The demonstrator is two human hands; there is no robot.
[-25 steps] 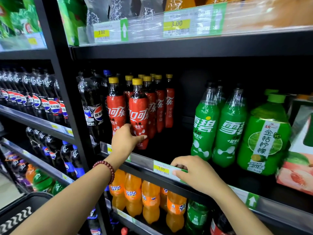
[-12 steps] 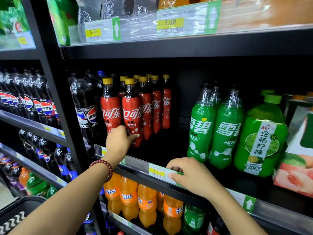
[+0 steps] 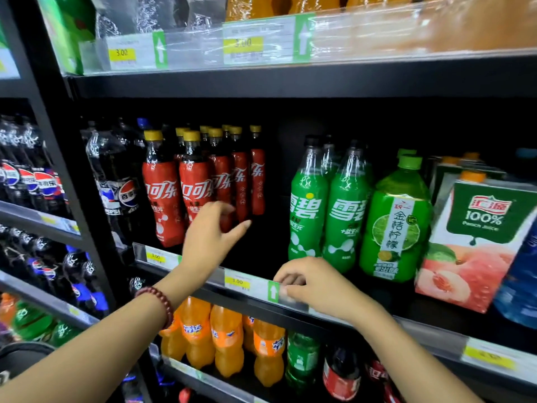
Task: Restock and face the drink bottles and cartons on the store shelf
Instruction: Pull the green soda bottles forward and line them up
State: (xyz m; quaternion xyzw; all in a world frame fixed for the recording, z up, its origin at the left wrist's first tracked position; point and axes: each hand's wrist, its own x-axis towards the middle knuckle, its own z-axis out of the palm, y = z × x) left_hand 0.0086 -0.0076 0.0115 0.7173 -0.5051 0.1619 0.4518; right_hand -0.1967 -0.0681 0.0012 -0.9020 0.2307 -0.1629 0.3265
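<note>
Head view: the left hand [image 3: 210, 237] hovers with fingers spread and holding nothing, before the red Coca-Cola bottles [image 3: 193, 187] at frame centre-left; the right hand [image 3: 312, 285] curls its fingers over the shelf's price rail [image 3: 250, 283].

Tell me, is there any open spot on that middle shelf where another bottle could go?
Yes: a dark bare gap lies between the red cola bottles and the green Sprite bottles, just behind the left hand. Rightward it is crowded: Sprite, the lime drink bottle and the peach juice carton stand close together. The right hand rests on the shelf edge.
</note>
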